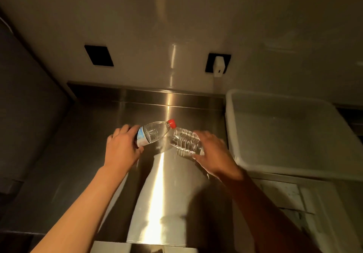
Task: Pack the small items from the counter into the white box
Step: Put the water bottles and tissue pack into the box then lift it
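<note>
Left hand (122, 146) grips bottle (152, 133), cap up-right.

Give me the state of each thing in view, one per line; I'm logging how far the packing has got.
Left hand: grips the red-capped bottle.
Right hand: grips the ribbed bottle.
Red-capped bottle: capped, tilted, held over the counter.
Ribbed bottle: clear, tilted, its cap hidden.
White box: open-topped, nothing visible inside.
Steel counter: bare where visible.
Wall socket: white plug inserted.
</note>
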